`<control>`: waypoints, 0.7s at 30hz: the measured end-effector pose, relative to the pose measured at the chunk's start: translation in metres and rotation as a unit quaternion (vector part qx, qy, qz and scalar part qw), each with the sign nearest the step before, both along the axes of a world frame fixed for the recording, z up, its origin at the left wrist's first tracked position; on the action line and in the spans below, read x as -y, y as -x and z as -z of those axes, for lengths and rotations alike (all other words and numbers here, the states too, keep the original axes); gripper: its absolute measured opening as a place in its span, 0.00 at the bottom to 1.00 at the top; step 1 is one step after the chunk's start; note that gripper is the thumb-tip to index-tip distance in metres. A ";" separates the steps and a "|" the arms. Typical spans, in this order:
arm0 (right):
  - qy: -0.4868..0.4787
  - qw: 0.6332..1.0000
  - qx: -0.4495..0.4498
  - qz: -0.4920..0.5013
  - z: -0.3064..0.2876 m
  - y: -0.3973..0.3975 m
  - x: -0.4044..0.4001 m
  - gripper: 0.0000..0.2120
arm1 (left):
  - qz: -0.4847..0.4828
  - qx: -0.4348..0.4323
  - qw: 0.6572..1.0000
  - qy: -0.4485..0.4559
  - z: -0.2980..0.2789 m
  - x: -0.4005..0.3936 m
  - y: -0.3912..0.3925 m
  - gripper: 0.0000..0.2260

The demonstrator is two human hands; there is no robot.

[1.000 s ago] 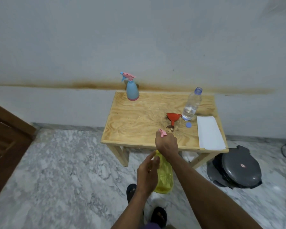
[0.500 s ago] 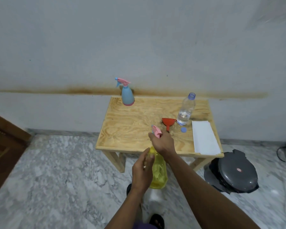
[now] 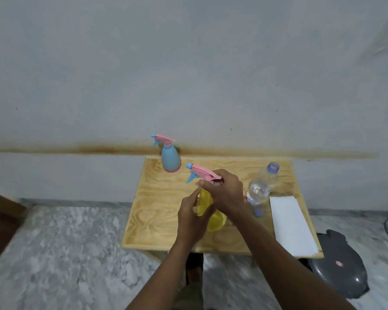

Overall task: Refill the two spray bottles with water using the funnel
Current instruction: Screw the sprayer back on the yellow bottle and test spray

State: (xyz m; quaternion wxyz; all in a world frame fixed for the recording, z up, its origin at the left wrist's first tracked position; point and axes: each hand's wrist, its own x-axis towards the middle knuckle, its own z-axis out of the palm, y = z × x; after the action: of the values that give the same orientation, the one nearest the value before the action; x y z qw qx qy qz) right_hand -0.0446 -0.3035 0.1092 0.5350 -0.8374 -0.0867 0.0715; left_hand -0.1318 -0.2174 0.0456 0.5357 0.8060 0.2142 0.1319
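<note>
Gripping the yellow spray bottle (image 3: 212,211) above the worktop (image 3: 157,211), our left hand (image 3: 192,217) round its body and our right hand (image 3: 225,191) on its pink sprayer top (image 3: 201,172), we judge that refilling has barely begun, with the blue spray bottle (image 3: 170,158) capped at the back and 1 water bottle (image 3: 263,184) open nearby.

The setting was a room in a home: a marble-patterned floor (image 3: 61,253), a plain painted wall (image 3: 188,63) with a brown stain band, a wooden door (image 3: 0,220) at lower left, and a small plywood tabletop (image 3: 157,211).
</note>
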 end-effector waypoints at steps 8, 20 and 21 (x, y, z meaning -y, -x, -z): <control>0.047 0.997 0.053 0.014 0.007 -0.106 -0.036 0.11 | -0.013 -0.020 0.999 0.038 0.008 -0.049 -0.132 0.28; 0.064 0.997 0.010 0.029 0.053 -0.186 -0.070 0.14 | -0.036 -0.104 0.993 0.046 0.038 -0.077 -0.222 0.20; 0.068 0.997 0.009 0.027 0.056 -0.190 -0.072 0.14 | -0.035 -0.113 0.992 0.039 0.039 -0.079 -0.226 0.19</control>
State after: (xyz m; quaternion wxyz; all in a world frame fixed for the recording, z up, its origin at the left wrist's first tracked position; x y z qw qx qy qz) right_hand 0.1450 -0.2317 0.0537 0.4778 -0.8744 -0.0636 0.0550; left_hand 0.0938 -0.1386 0.0063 0.5340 0.7865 0.3062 0.0502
